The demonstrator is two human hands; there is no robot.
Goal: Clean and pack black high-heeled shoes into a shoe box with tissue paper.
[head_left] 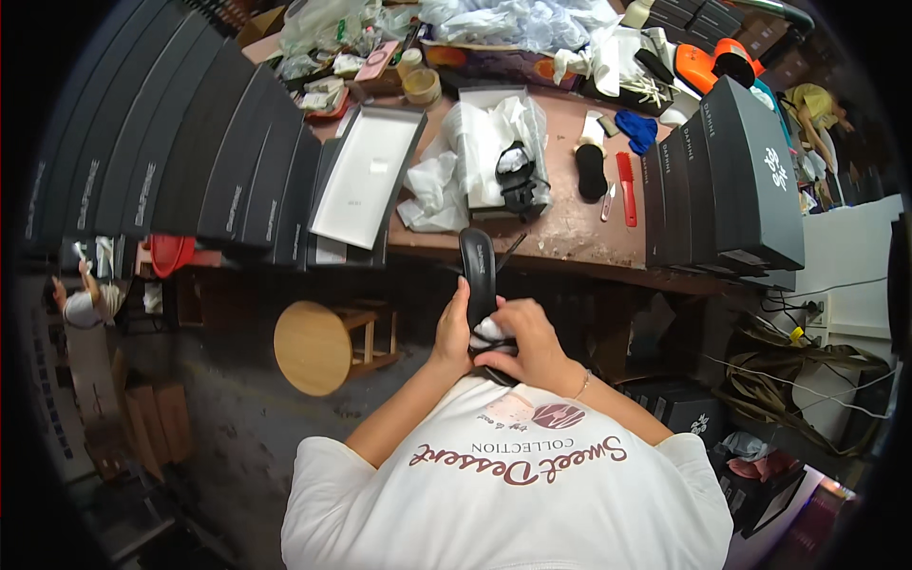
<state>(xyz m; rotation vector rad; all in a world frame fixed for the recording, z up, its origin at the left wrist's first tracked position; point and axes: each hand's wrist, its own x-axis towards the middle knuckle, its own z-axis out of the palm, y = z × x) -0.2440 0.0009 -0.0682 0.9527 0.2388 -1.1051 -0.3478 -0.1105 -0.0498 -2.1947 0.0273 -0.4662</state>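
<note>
Holding slim black sandal [478, 258] between both hands, in front of the white shirt [494, 513]; smooth dark insole, long narrow sole, rounded end toward the table [594, 247]. Thin strap sticking out to the right, just by the table edge. White wadding [487, 332], soft and crumpled, at the strap end.

On table: scuffed pinkish-brown surface; open box [480, 198] with white tissue and second black sandal [519, 179], strappy; rectangular pale lid [356, 195] to the left, lying askew. To the right: long red brush [627, 190], dark oval pad [591, 173], bunched blue cloth [636, 131]. Matte dark boxes [727, 180] stacked beyond.

Left hand [455, 331]: wrapped along sandal's left side, thumb extended upward along the edge, other fingers mostly hidden. Right hand [534, 336]: curled narrow over strap end, thumb lower, fingers bent near wadding. Both forearms angled inward, elbows out.
</note>
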